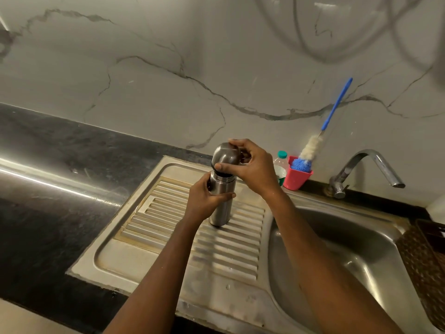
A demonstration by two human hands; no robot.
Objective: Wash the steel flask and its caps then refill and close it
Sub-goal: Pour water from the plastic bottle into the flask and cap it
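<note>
Steel flask [221, 210] stands on the drainboard [168, 239], my left hand [204, 198] wrapped round it for steadiness; just above, my right hand [255, 167] grips the domed cap [225, 154], tilted, perhaps off its threads.

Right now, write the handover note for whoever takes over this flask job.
Left hand grips the cylindrical steel flask, upright on the ribbed steel drainboard. Right hand holds the domed steel outer cap, tilted over the flask's neck, not seated. The blue-handled bottle brush stands in the red cup beside the chrome tap, no water running.
Done: unclear; the picture doesn't show whether the cap is coming off or going on.
Left: if unwashed, wash flask and caps, refill, close.
</note>
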